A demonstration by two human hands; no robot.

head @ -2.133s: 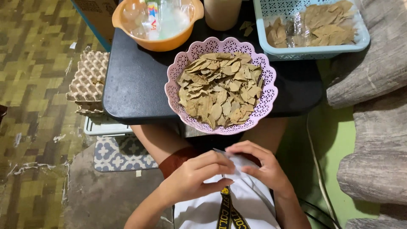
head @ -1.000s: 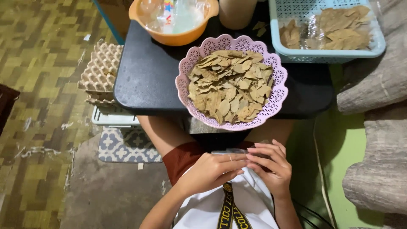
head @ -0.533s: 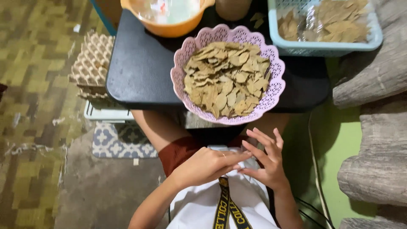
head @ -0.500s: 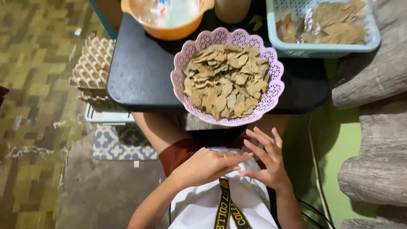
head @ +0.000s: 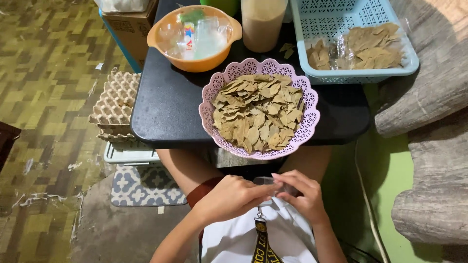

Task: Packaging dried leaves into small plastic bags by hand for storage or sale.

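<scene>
Both hands (head: 231, 197) (head: 302, 195) pinch what seems a small clear bag (head: 265, 181), mostly hidden.

Worn patterned floor (head: 44, 73), black table (head: 165, 107), grey sofa (head: 429, 122) alongside.

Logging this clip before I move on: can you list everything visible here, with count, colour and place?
Table: one, black, centre.
Pink basket: one, lacy rim, on the table's near edge, heaped with dried leaves, brown-green.
Orange bowl: one, far left of the table, holding clear small packets.
Blue basket: one, pale blue, far right, with clear bags of leaves.
Beige container: one, between bowl and blue basket.
Egg trays: a stack, grey-brown, left of the table.
Mat: one, grey-white patterned, on the floor.
Small clear bag: one, between both hands.
Left hand: pinching the bag.
Right hand: holding the bag.
</scene>
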